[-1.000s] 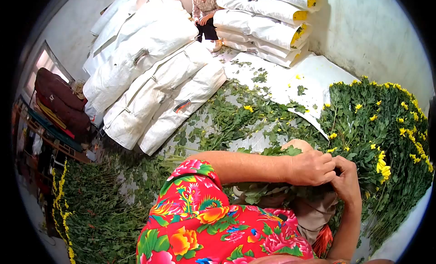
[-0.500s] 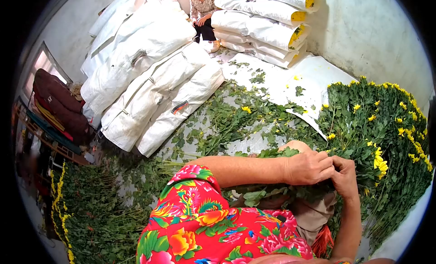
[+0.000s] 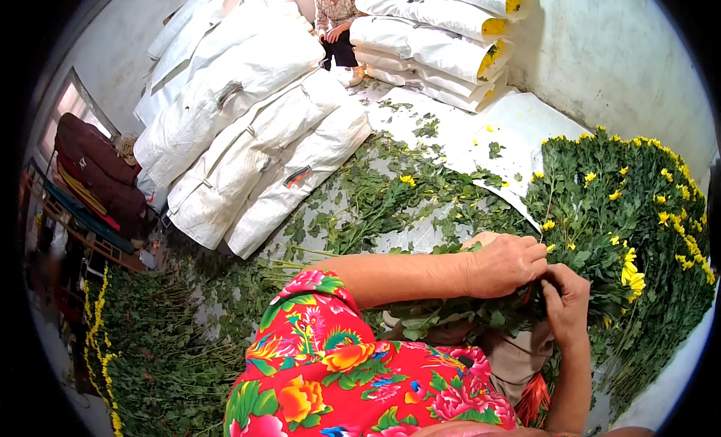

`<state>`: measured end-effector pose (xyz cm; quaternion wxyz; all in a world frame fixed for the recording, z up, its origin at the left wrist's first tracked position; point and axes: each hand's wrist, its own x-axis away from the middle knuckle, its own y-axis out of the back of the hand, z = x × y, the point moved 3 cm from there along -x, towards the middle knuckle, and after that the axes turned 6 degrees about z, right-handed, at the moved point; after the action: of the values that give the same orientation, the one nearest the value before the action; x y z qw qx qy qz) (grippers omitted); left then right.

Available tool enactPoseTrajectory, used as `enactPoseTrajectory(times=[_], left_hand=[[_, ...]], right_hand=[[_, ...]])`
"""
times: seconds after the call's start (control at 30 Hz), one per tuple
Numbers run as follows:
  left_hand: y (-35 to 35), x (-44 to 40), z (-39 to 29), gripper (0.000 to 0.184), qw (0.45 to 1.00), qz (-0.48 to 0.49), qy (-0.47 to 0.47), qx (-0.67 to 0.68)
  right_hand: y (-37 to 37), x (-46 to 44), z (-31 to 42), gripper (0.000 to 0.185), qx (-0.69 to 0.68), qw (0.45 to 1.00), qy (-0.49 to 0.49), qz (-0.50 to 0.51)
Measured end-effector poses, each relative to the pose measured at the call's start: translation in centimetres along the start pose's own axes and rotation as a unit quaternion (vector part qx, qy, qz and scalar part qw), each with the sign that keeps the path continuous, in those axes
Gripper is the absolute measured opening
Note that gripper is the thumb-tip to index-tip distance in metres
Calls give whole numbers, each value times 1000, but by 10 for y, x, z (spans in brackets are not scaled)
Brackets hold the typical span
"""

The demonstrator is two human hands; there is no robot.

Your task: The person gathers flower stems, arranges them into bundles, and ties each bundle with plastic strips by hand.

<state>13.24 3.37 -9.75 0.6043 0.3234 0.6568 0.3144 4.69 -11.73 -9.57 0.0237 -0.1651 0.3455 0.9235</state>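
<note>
My left hand (image 3: 505, 265) is closed, its fingers pinched at the stems of a leafy bunch lying across my lap. Close to its right, my right hand (image 3: 567, 298) has thumb and fingers curled at the same bunch. Something thin and red shows between the two hands. Yellow flower heads (image 3: 632, 275) of the bunch point to the right, and its green leaves (image 3: 428, 324) show below my left forearm. What each set of fingertips grips is too small to make out.
White wrapped bundles (image 3: 233, 106) lie at upper left, more (image 3: 428, 35) at the back beside a seated person (image 3: 336, 24). A large heap of yellow flowers (image 3: 616, 204) is at right. Loose leaves (image 3: 390, 204) cover the floor; cut stems (image 3: 173, 347) lie at lower left.
My left hand has risen slightly and turned, coming apart from my right hand. The fingers of my right hand have shifted, and a bit of red now shows between the hands.
</note>
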Motion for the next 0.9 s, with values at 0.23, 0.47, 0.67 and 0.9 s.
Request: enactPoseTrajectory(times=[0.23,0.47,0.67,0.9], left_hand=[[-8,17,23,12,979,120,146,74],[3,23,27,37,893,105,361,245],[3,8,-40,91,952,228,202,24],[-2,-33,-30,78,869,135,299,370]], right_hand=[[-11,27,22,21,291,954,49,48],[-7,70,8,30,145,986,12,-83],[-93,125,-36,49,-272,927,-181,182],[-78,67,-7,78,-435,896,-36,-85]])
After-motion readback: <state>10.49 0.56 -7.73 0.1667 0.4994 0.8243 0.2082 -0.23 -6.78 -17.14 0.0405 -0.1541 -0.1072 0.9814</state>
